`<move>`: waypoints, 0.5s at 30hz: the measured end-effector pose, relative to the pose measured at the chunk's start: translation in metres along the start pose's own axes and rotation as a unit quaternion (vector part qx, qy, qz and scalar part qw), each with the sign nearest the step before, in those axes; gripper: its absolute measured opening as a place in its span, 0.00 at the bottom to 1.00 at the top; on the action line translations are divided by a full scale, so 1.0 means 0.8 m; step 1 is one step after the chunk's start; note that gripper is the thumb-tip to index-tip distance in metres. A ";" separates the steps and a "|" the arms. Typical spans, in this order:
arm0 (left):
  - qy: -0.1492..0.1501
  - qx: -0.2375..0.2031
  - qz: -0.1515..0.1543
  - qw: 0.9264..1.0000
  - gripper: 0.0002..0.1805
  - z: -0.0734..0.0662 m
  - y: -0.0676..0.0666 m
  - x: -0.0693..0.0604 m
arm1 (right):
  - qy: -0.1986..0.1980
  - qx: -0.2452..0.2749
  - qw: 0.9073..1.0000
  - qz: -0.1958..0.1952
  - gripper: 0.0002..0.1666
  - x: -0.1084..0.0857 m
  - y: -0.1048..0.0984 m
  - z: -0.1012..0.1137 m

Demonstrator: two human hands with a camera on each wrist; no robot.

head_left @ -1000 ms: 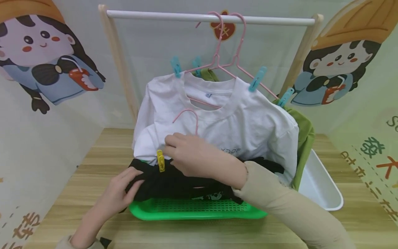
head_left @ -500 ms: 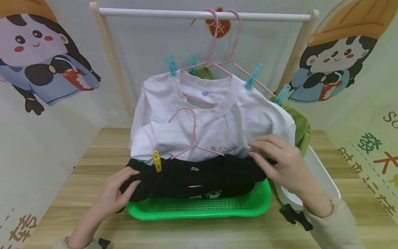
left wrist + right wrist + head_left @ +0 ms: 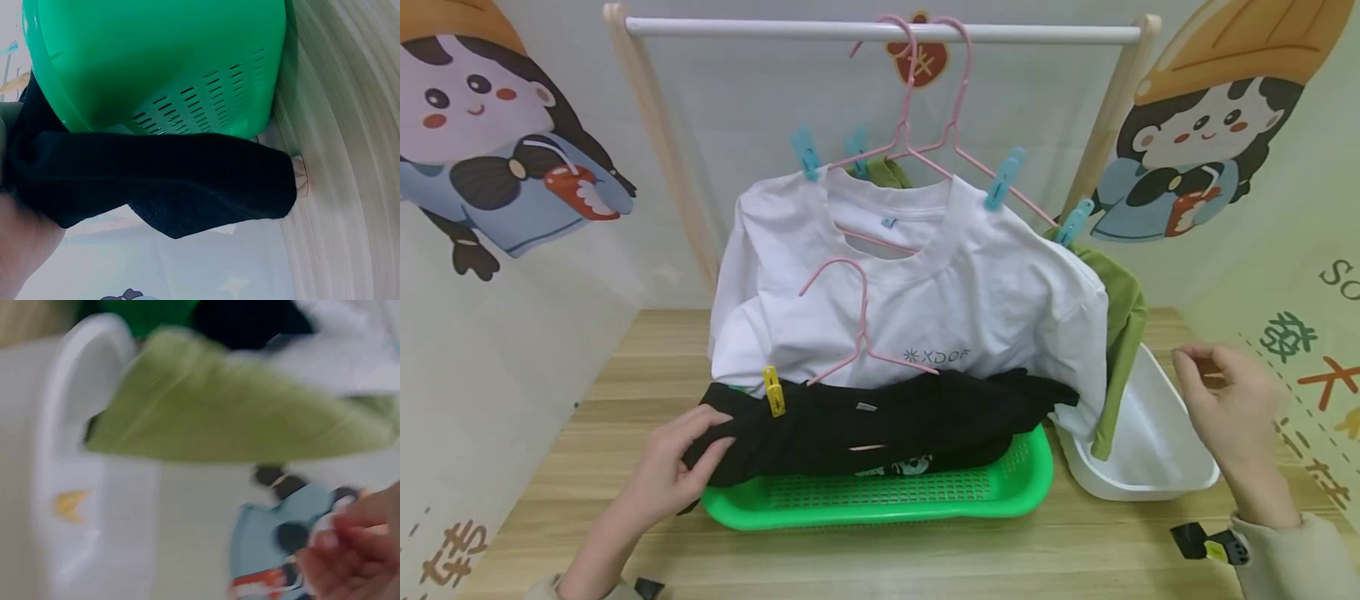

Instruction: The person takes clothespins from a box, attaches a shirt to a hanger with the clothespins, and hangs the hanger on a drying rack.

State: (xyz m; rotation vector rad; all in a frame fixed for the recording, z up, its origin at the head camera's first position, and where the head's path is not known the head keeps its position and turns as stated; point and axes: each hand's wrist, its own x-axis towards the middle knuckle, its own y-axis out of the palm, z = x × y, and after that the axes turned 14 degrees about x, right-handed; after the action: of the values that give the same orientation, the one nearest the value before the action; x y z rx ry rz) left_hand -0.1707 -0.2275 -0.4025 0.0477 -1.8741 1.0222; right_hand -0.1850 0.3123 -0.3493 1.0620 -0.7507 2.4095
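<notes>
My left hand [image 3: 673, 458] pinches the left end of a black T-shirt [image 3: 880, 417] between thumb and fingers. The shirt lies across a green basket [image 3: 880, 517], with a pink hanger [image 3: 862, 333] rising from its neck. A yellow clothespin [image 3: 773, 392] clips the shirt's left shoulder to the hanger. In the left wrist view a black sleeve [image 3: 162, 169] hangs beside the basket. My right hand [image 3: 1232, 408], fingers loosely curled, is raised just right of a white bin [image 3: 1150, 483]. No object shows in it; the right wrist view is blurred.
Behind, a white T-shirt [image 3: 880, 308] and a green garment [image 3: 1112, 292] hang on pink hangers from a white rail [image 3: 790, 30], held by blue clothespins [image 3: 1003, 179]. The green garment's end dips into the bin. A blurred yellow shape [image 3: 72, 505] shows against the bin.
My right hand has moved from the yellow clothespin, past the black shirt's right shoulder, out to the right of the white bin. My left hand keeps its grip on the shirt.
</notes>
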 end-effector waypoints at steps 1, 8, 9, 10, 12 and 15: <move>-0.001 -0.001 0.000 1.000 0.09 0.000 0.000 -0.001 | 0.029 -0.021 0.999 0.034 0.05 -0.001 -0.001 -0.010; -0.007 -0.006 0.009 1.000 0.03 -0.002 -0.002 -0.004 | 0.127 -0.095 0.961 0.225 0.10 -0.013 0.006 -0.065; -0.006 -0.007 0.009 1.000 0.03 -0.002 -0.002 -0.005 | 0.135 -0.094 0.956 0.242 0.10 -0.014 0.007 -0.070; -0.004 -0.009 0.008 1.000 0.03 -0.002 -0.001 -0.005 | 0.139 -0.095 0.951 0.258 0.11 -0.013 0.009 -0.073; -0.003 -0.010 0.007 1.000 0.04 -0.003 -0.001 -0.005 | 0.142 -0.096 0.943 0.285 0.12 -0.012 0.014 -0.078; -0.003 -0.008 -0.001 1.000 0.09 -0.003 -0.001 -0.007 | 0.133 -0.106 0.931 0.323 0.13 -0.006 0.020 -0.082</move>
State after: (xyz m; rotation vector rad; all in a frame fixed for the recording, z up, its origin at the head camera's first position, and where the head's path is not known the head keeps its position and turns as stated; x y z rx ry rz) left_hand -0.1654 -0.2284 -0.4053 0.0441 -1.8865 1.0064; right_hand -0.2263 0.3395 -0.3952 0.4168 -1.3878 2.8230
